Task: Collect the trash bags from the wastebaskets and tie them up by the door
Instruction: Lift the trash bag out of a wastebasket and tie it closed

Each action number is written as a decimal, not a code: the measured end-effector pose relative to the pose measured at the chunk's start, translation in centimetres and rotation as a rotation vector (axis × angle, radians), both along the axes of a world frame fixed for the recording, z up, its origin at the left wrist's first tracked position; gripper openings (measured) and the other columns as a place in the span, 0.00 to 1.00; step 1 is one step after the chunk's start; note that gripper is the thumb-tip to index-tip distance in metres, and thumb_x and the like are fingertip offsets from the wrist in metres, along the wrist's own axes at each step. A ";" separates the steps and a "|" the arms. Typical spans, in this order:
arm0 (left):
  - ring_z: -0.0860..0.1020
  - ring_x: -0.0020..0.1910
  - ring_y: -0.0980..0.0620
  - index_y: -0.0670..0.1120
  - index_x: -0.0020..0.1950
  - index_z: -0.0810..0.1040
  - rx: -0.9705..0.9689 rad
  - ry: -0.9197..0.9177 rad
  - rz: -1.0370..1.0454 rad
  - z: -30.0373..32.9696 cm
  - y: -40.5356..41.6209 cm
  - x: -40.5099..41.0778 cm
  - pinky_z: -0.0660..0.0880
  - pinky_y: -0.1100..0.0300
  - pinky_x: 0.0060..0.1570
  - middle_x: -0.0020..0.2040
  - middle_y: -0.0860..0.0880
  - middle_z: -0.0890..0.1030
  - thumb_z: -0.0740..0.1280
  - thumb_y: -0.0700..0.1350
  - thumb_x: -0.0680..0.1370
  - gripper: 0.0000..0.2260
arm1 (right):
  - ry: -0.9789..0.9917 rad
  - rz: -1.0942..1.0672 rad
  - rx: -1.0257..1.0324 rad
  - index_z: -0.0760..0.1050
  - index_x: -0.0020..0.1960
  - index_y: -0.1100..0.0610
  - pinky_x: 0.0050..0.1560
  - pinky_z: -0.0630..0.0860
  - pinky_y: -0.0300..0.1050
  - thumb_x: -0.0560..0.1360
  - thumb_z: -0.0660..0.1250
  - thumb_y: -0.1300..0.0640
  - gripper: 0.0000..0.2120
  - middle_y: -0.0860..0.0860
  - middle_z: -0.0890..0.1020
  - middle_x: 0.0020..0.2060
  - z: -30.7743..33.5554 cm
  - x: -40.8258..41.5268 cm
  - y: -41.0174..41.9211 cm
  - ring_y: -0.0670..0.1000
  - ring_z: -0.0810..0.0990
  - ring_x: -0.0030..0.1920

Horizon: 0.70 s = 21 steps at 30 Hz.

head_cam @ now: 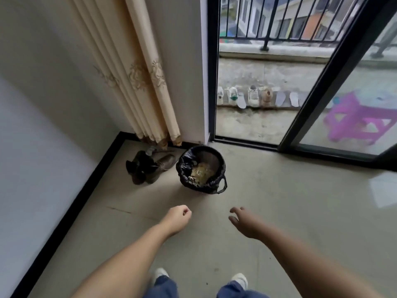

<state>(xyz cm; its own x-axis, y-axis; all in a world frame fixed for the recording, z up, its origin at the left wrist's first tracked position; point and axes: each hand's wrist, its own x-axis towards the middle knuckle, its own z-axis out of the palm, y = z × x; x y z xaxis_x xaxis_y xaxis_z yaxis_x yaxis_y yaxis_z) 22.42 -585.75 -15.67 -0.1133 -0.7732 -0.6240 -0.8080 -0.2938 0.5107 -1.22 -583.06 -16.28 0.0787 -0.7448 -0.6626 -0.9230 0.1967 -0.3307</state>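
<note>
Grey tile floor [279, 211] spreads out beneath us, edged on the left by a black skirting strip along the pale wall [32, 125]. Ahead on the right, the black-framed sliding glass door [335, 67] stands partly open onto a concrete balcony with a dark railing [266, 22]. Cream curtain [137, 82] with embroidered motifs hangs in folds down to the corner. Behind the glass pane sits a purple plastic stool [361, 121], and a row of shoes and insoles [253, 97] lines the balcony ledge.

Near the corner, just inside the door track, stands our wastebasket [202, 168], upright on the floor. Its black trash bag [187, 166] is folded over the rim, with one handle loop hanging down on the right side, and yellowish scraps lie in the bottom. Just beside it to the left lies a pair of dark boots [148, 166], tipped over against each other.

We reach both bare arms forward, the hands well short of the basket and touching nothing. Our left hand [178, 218] is loosely curled, fingers folded in toward the palm, holding nothing. Our right hand [242, 222] is spread, fingers hooked and apart, empty too. At the bottom edge we see our blue trouser legs and white shoes [240, 280].
</note>
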 end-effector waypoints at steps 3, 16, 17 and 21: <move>0.74 0.38 0.51 0.48 0.41 0.76 0.023 0.049 0.048 -7.4 -6.2 0.0 0.69 0.62 0.35 0.40 0.51 0.80 0.58 0.46 0.78 0.09 | -0.062 -0.094 0.001 0.65 0.69 0.57 0.62 0.68 0.45 0.81 0.51 0.49 0.20 0.59 0.72 0.65 -6.8 0.8 -6.0 0.58 0.72 0.64; 0.79 0.38 0.46 0.44 0.52 0.73 0.099 0.479 0.857 -40.6 -22.6 2.5 0.73 0.58 0.34 0.43 0.44 0.79 0.52 0.54 0.82 0.17 | -0.564 -0.748 0.238 0.72 0.59 0.62 0.52 0.74 0.50 0.78 0.44 0.37 0.32 0.56 0.79 0.54 -38.8 3.9 -19.5 0.55 0.78 0.53; 0.80 0.37 0.45 0.44 0.52 0.74 0.189 0.609 0.948 -42.0 -23.8 2.7 0.74 0.57 0.35 0.44 0.43 0.79 0.51 0.57 0.81 0.20 | -0.694 -0.834 0.283 0.72 0.58 0.59 0.53 0.76 0.53 0.78 0.44 0.35 0.32 0.56 0.79 0.55 -40.2 3.8 -20.0 0.55 0.79 0.56; 0.79 0.41 0.45 0.43 0.49 0.76 0.298 0.998 1.082 -44.6 -28.1 2.9 0.75 0.50 0.43 0.42 0.42 0.82 0.50 0.64 0.79 0.27 | -1.296 -1.216 0.268 0.75 0.50 0.56 0.52 0.77 0.55 0.79 0.53 0.40 0.21 0.55 0.81 0.48 -42.7 3.8 -22.6 0.53 0.80 0.50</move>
<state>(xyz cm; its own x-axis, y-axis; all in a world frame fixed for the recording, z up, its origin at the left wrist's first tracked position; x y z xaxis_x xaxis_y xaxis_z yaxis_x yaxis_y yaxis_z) 25.35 -613.86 -60.22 -0.0478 -0.6207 -0.7826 0.4962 -0.6947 0.5208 2.56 -605.64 -59.00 0.1388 -0.6692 -0.7300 0.5592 0.6614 -0.4999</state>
